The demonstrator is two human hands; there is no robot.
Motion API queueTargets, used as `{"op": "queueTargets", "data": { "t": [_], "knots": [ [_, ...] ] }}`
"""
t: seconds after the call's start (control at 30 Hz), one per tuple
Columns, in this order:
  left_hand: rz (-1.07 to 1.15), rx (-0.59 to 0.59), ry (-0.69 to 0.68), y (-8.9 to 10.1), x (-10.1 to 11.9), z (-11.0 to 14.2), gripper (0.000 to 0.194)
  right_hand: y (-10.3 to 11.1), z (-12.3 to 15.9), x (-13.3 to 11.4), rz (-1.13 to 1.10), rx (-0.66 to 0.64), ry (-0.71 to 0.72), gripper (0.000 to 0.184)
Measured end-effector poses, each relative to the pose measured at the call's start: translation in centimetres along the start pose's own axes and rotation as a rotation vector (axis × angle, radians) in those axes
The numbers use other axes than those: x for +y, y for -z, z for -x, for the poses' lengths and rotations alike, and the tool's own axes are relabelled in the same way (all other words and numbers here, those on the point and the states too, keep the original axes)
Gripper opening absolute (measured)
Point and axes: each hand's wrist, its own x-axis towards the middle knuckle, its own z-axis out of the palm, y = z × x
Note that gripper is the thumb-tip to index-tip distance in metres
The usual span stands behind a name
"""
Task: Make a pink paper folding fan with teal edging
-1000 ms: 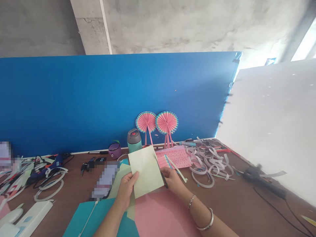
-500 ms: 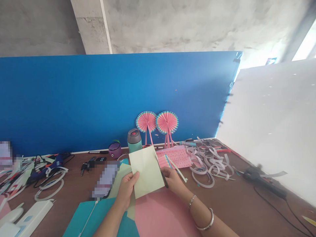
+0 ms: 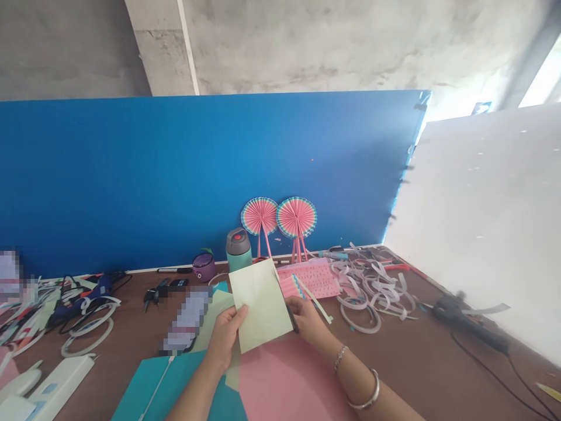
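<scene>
"Pale green sheet [image 3: 264, 301]: location?"
"Between hands, far end of the pink paper [image 3: 291, 380]."
"Fingers?"
"Left hand [image 3: 229, 328] pinches its left edge; right hand [image 3: 305, 317] curled around a dark tool [image 3: 292, 320], right edge."

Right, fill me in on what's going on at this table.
The person's left hand holds a pale green sheet. The right hand grips a dark tool, possibly scissors, at the sheet's right edge. Pink paper lies below, and two pleated fans stand before the blue panel.
</scene>
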Motion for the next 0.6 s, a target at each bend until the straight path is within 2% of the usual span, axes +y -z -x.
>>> {"op": "queueTargets", "data": {
  "t": [0.6],
  "knots": [
    [-0.002,0.004,0.007,0.07,0.01,0.06,0.049,0.07,-0.05,0.2,0.027,0.027,-0.028,0.021]
  ]
}}
